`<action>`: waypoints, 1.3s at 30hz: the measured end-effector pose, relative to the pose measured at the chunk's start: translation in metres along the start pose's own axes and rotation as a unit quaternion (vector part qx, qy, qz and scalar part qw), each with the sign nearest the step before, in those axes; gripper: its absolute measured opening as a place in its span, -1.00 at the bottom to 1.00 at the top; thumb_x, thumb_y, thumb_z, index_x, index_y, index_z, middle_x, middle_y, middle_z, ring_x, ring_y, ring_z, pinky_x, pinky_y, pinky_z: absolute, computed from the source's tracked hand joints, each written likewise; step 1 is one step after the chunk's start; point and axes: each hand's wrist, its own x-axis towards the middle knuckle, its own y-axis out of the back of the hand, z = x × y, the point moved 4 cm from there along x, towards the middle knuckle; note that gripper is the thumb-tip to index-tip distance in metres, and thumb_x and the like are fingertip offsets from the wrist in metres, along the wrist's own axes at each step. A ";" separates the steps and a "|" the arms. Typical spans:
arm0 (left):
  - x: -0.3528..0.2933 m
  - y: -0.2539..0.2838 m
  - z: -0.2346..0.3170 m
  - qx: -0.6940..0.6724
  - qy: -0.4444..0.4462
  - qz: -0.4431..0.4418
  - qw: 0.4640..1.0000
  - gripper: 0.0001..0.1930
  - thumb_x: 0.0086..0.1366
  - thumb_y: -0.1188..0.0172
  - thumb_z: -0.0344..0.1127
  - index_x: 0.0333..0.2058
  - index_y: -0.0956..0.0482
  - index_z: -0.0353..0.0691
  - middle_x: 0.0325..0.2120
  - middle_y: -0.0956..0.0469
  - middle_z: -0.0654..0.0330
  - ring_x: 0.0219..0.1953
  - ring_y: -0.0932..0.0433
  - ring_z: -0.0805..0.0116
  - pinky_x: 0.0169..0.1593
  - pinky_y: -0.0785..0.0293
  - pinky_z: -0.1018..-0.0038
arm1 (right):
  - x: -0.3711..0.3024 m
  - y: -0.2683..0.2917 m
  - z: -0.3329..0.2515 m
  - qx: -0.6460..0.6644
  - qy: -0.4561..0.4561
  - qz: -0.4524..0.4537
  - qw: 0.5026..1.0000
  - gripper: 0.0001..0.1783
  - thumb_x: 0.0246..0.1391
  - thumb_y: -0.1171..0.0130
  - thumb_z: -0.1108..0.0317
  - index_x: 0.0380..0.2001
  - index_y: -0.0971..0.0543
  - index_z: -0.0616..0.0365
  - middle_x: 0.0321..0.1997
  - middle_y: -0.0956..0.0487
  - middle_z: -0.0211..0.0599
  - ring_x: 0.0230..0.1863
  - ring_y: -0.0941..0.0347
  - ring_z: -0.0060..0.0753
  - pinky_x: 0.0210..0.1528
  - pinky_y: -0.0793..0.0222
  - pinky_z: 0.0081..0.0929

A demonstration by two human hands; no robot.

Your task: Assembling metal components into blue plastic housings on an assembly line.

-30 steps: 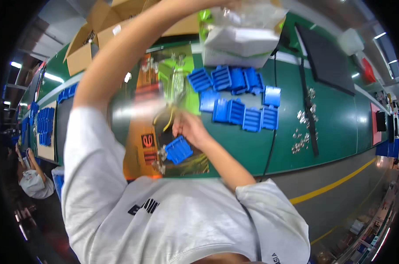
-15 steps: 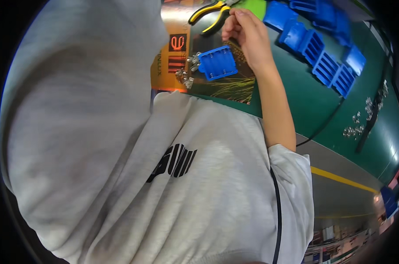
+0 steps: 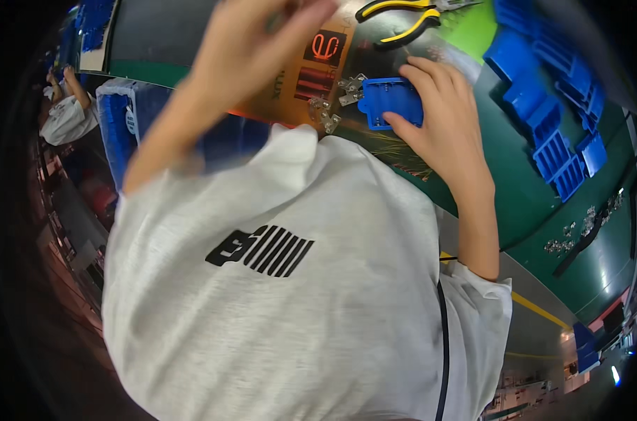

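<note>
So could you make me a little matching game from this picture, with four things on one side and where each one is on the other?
Things:
1. pliers
2. single blue plastic part
3. small metal clips
4. row of blue plastic parts

Places:
A. under the fingertips of the right hand
B. far right, on the green table
C. top edge, beyond the hand
D. just left of the single blue part

Pairs: 1-C, 2-A, 3-D, 4-B
</note>
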 end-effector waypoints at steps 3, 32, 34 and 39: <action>-0.096 -0.024 -0.011 -0.040 0.185 -0.009 0.982 -0.87 0.14 -0.18 -0.53 -0.30 -0.52 -0.32 -0.35 -0.51 0.17 -0.31 -0.49 0.39 -0.24 -0.40 0.54 | -0.005 -0.004 -0.003 -0.032 0.003 -0.042 0.999 -0.41 -0.25 -0.38 0.30 -0.05 -0.45 0.10 -0.09 -0.44 -0.28 -0.03 -0.31 -0.16 0.00 -0.25 -0.30; -0.101 -0.060 0.004 -0.432 0.404 0.012 0.807 -0.77 0.37 0.07 -0.42 -0.08 -0.45 -0.37 -0.41 -0.53 0.24 -0.41 -0.41 0.62 -0.30 -0.36 0.68 | -0.024 0.005 -0.003 -0.121 -0.223 0.043 0.966 -0.71 -0.19 -0.35 0.24 -0.57 -0.49 0.22 -0.52 -0.44 -0.31 -0.45 -0.38 -0.32 -0.40 -0.33 -0.37; -0.099 -0.062 -0.001 -0.451 0.388 0.023 0.804 -0.77 0.36 0.06 -0.42 -0.08 -0.45 -0.36 -0.41 -0.54 0.23 -0.41 -0.41 0.62 -0.31 -0.37 0.68 | -0.030 0.011 0.009 0.059 -0.403 0.051 0.912 -0.70 -0.16 -0.35 0.26 -0.60 -0.44 0.20 -0.59 -0.43 -0.30 -0.56 -0.40 -0.46 -0.52 -0.33 -0.43; -0.094 -0.057 -0.013 -0.458 0.381 0.084 0.799 -0.81 0.34 0.01 -0.41 -0.12 -0.45 -0.35 -0.39 -0.57 0.16 -0.42 -0.45 0.59 -0.30 -0.39 0.66 | -0.033 0.008 0.030 0.481 -0.407 0.080 0.772 -0.84 0.10 -0.15 0.38 -0.38 -0.39 0.20 -0.50 -0.52 -0.36 -0.52 -0.47 -0.57 -0.52 -0.51 -0.62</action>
